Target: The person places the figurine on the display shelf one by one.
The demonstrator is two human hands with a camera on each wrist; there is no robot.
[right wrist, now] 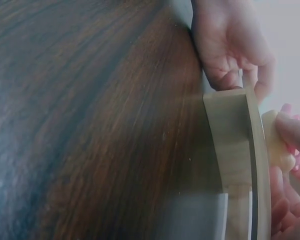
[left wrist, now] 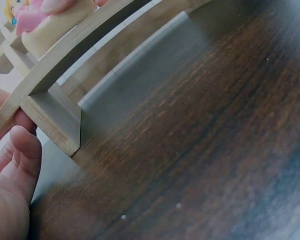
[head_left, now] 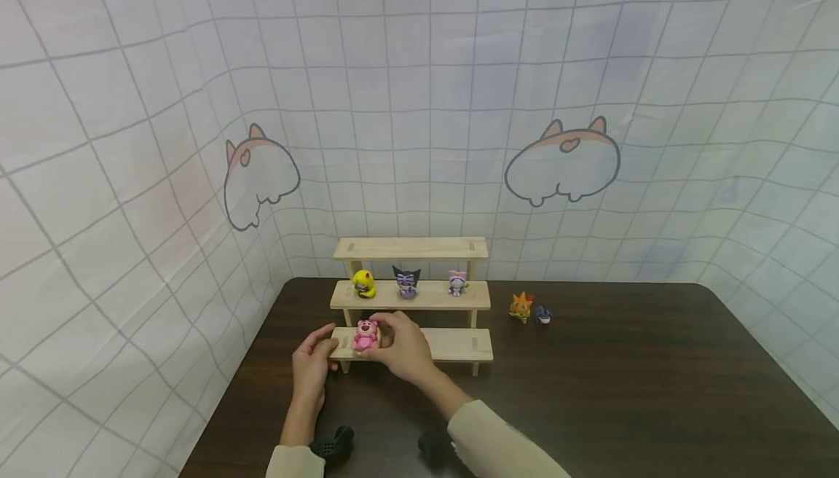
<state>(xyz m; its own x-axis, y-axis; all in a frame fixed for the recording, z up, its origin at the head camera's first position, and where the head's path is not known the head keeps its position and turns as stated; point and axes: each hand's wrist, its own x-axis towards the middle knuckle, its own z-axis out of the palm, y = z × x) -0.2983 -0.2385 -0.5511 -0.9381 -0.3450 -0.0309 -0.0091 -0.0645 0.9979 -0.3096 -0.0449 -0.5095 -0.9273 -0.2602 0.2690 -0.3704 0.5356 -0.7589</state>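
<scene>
A small three-tier wooden display stand point(head_left: 419, 248) stands on the dark table. My left hand point(head_left: 311, 367) holds the left end of its lowest step, with the thumb point(left wrist: 27, 145) beside the leg and other fingers around the board's end. At the left of that step, my right hand point(head_left: 408, 350) pinches a pink bear figurine point(head_left: 365, 335) between thumb and fingers. The bear's cream-coloured base point(right wrist: 276, 142) sits right at the board. On the middle step are a yellow-hooded figurine point(head_left: 363, 283), a purple and black figurine point(head_left: 407, 283) and a pink and white one point(head_left: 457, 283).
Right of the stand, an orange figurine point(head_left: 521, 307) and a small dark blue figurine point(head_left: 542, 314) are on the table point(head_left: 623, 376). A white gridded cloth point(head_left: 419, 114) with corgi drawings hangs behind and along both sides. Black wrist devices point(head_left: 333, 446) show near the sleeves.
</scene>
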